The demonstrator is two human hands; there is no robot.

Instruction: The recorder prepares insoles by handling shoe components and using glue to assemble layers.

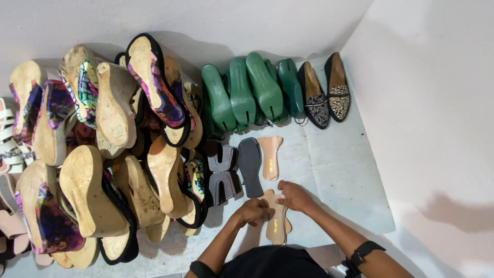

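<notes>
Head view: both hands press a tan insole [277, 224] flat on the grey mat [339, 175], left hand [253, 210] curled on its edge, right hand [293, 195] gripping its top. A second insole [270, 156] and dark sole [250, 166] lie just beyond; green lasts [242, 95] line the wall.

A large heap of cork-soled wedge shoes with colourful patterned fabric uppers [103, 154] fills the left side of the pale grey work surface [339, 175]. Along the white wall stand several green plastic shoe lasts [247, 92], and just beside them a pair of black flat shoes with patterned toes [325, 92]. White strappy sandals [7, 139] lie at the far left.
</notes>
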